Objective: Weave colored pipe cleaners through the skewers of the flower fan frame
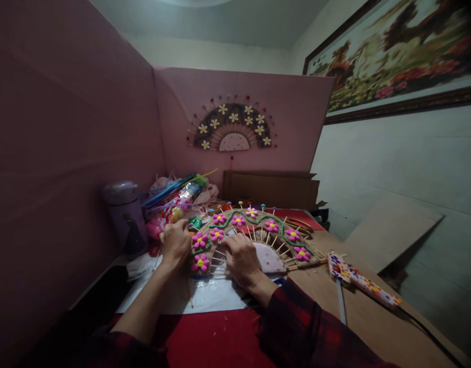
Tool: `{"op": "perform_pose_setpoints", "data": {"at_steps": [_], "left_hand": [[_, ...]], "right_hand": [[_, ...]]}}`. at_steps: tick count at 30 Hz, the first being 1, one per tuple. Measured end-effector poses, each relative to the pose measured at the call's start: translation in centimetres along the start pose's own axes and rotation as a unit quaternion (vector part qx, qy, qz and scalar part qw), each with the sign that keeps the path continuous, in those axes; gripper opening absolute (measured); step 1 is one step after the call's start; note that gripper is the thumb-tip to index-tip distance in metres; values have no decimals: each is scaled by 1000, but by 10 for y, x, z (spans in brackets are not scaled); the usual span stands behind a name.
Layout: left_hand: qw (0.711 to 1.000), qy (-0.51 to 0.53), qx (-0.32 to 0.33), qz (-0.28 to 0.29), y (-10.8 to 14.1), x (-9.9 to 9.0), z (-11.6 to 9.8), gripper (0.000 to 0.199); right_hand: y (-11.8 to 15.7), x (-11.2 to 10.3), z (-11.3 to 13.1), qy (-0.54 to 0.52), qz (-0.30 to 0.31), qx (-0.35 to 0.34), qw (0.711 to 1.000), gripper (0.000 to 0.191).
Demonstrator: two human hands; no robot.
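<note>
At twelve o'clock I've got the flowery fan (258,221), right hand (241,258) curled over it, left hand (176,243) fingers bunched at its ten-o'clock edge, can't tell what's pinched, probably edge work needing steadiness next.

Left hand (176,242), right hand (241,259), pink-flowered fan (271,226)

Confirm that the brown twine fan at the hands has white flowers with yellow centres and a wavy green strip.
Wrong on petal colour: the head view shows pink flowers with yellow centres on the brown twine fan, plus the wavy green strip.
</note>
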State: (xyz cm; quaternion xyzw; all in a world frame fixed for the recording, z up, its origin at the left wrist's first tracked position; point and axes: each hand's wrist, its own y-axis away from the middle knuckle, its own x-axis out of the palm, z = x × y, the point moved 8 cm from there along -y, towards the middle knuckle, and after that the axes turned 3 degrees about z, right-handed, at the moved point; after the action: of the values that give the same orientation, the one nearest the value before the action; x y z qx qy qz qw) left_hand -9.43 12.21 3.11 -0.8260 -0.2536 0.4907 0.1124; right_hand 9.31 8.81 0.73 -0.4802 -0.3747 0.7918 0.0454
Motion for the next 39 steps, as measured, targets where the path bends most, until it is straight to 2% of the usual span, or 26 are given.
{"op": "perform_pose_setpoints", "data": {"at_steps": [12,15,19,23,27,30,35,39], "left_hand": [[1000,0,28,-13,-1,0,-6,30],[998,-15,35,-54,3,-8,-10,31],[988,-12,90,-122,12,-17,-22,27],[980,26,124,-156,18,-18,-27,22],[975,42,143,-166,22,-18,-28,21],[976,51,136,-165,23,-20,-26,19],[979,59,70,-182,23,-29,-18,13],[973,78,105,-192,28,-28,-27,16]], "right_hand": [[0,-2,0,0,2,5,1000,14],[-1,0,0,1,-1,2,1000,15],[-2,1,-2,8,-6,1,1000,15],[-2,-2,0,12,-14,-9,1000,11],[-1,-9,2,9,-31,-12,999,9],[0,-15,2,7,-48,-11,999,9],[3,-23,2,6,-79,-13,997,9],[3,-24,2,2,-90,-16,996,7]]}}
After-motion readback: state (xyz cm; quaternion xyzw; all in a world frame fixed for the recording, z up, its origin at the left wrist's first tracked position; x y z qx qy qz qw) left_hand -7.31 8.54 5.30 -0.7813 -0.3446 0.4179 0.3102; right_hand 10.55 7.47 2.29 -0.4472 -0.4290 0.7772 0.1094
